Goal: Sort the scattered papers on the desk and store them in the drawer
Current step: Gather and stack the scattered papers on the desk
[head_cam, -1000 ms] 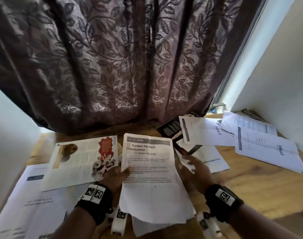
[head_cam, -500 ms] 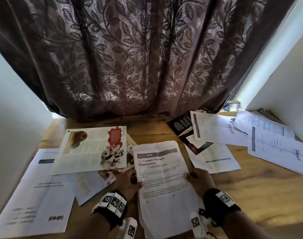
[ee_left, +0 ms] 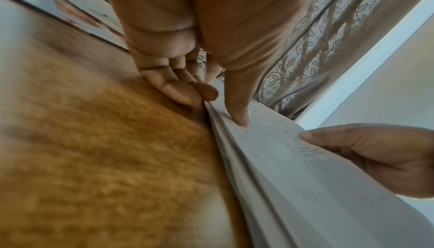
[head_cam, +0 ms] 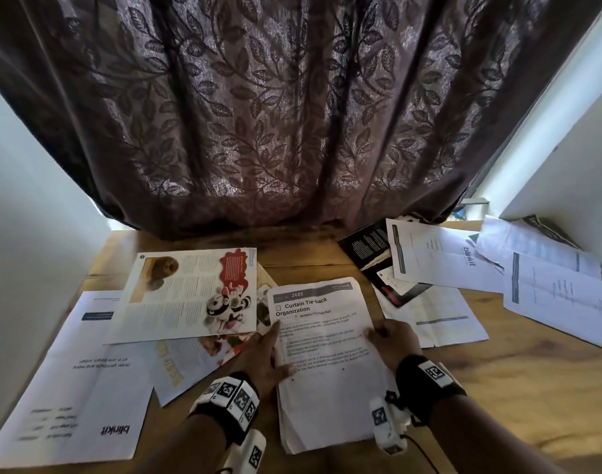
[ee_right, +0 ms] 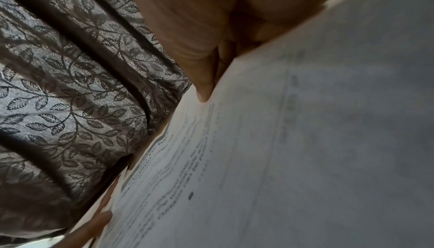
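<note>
Several sheets are gathered into one stack [head_cam: 327,357], and this stack is taken as the landmark for all places below. It lies on the wooden desk [head_cam: 498,388], close to the near edge, with the page headed "Curtain Tie-back Organization" on top. The stack is held from both sides, probably so that the edges can be squared before more papers are added. The left hand [head_cam: 263,362] is laid along the left edge of the stack: in the left wrist view its thumb [ee_left: 237,110] is pressed on the top page while the other fingers are set under and against the edge, so the stack is pinched. The right hand [head_cam: 392,347] is closed on the right edge of the stack, with the thumb on the top page; its other fingers are hidden below the paper. To the left of the stack, a colour magazine page [head_cam: 186,295] is spread over other leaflets, and further left a large white sheet [head_cam: 73,388] with the word "blinkit" is seen upside down. To the right of the stack, a dark booklet [head_cam: 371,248] and several white printed sheets [head_cam: 440,258] are overlapped in disorder. Behind the stack a patterned curtain [head_cam: 292,114] is hung. No drawer is visible, so the storing is judged as not yet started.
</note>
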`<action>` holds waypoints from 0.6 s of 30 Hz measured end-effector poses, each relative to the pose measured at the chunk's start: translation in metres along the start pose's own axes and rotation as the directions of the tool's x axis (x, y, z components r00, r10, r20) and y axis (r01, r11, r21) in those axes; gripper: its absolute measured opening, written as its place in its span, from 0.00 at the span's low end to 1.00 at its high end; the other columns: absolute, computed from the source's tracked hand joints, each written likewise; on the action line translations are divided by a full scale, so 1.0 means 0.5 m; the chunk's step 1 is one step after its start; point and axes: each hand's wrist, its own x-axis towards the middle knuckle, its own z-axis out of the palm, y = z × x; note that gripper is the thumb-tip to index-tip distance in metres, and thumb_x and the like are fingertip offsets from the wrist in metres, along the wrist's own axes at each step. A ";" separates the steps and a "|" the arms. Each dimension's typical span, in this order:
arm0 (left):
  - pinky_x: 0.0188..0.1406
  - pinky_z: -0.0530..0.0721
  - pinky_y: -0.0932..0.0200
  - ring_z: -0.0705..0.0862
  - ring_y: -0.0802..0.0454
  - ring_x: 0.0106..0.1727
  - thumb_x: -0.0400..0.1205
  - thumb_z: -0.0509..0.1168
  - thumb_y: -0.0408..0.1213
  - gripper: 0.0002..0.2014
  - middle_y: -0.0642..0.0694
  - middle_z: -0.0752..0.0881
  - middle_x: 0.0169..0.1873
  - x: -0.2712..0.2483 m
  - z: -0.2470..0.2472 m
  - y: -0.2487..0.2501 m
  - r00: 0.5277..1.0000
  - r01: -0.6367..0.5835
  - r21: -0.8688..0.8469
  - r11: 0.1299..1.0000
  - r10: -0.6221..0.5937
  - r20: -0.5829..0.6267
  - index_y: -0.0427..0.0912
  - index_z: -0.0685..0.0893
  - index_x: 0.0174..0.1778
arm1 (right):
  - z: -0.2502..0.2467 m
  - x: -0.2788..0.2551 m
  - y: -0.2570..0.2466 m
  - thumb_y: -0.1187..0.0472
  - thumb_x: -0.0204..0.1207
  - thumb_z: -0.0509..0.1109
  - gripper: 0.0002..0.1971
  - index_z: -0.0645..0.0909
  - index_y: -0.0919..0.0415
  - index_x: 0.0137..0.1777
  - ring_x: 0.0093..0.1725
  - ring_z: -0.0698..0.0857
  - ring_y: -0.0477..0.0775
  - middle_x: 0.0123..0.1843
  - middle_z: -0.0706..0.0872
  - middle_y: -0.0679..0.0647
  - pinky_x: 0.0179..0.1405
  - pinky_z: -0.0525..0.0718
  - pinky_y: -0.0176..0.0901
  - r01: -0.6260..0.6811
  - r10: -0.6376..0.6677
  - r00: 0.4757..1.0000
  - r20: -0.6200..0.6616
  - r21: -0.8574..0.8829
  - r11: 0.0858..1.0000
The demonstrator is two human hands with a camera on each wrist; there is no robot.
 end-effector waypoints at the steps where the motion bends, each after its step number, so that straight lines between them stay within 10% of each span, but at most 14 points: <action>1: 0.75 0.72 0.49 0.72 0.46 0.74 0.76 0.71 0.58 0.50 0.42 0.66 0.78 0.001 0.000 0.001 1.000 0.007 0.010 1.000 -0.007 0.004 0.58 0.44 0.85 | 0.000 -0.001 -0.001 0.48 0.77 0.75 0.11 0.89 0.54 0.52 0.51 0.88 0.58 0.50 0.91 0.52 0.50 0.82 0.45 -0.001 0.000 1.000 -0.004 -0.013 1.000; 8: 0.79 0.63 0.53 0.61 0.41 0.81 0.79 0.66 0.60 0.50 0.39 0.59 0.80 0.001 -0.011 0.032 0.995 0.037 0.191 0.981 -0.053 0.079 0.50 0.39 0.86 | -0.006 -0.015 -0.014 0.51 0.79 0.71 0.09 0.87 0.56 0.48 0.50 0.87 0.60 0.49 0.91 0.56 0.52 0.84 0.47 0.046 -0.050 0.998 -0.035 -0.096 0.994; 11: 0.79 0.63 0.51 0.61 0.40 0.81 0.77 0.69 0.60 0.54 0.38 0.58 0.79 0.007 -0.019 0.043 0.989 0.054 0.212 0.976 -0.081 0.122 0.50 0.37 0.86 | -0.003 -0.037 -0.030 0.54 0.81 0.69 0.15 0.79 0.57 0.66 0.61 0.81 0.59 0.64 0.83 0.58 0.60 0.81 0.47 0.167 -0.189 0.978 -0.084 -0.219 0.961; 14: 0.80 0.64 0.48 0.62 0.39 0.80 0.75 0.71 0.60 0.56 0.38 0.59 0.79 0.013 -0.021 0.047 0.983 0.062 0.235 0.970 -0.100 0.153 0.51 0.36 0.86 | 0.023 -0.064 -0.063 0.47 0.81 0.68 0.32 0.64 0.50 0.82 0.79 0.68 0.53 0.81 0.69 0.50 0.76 0.73 0.50 0.470 -0.508 0.860 -0.039 -0.327 0.820; 18: 0.80 0.65 0.49 0.63 0.40 0.81 0.77 0.71 0.55 0.53 0.38 0.61 0.81 0.023 -0.023 0.052 0.989 0.048 0.316 0.948 -0.089 0.117 0.49 0.39 0.86 | 0.105 -0.073 -0.148 0.41 0.84 0.60 0.35 0.54 0.50 0.87 0.87 0.55 0.48 0.88 0.57 0.47 0.86 0.57 0.49 0.727 -0.644 0.680 0.351 -0.210 0.654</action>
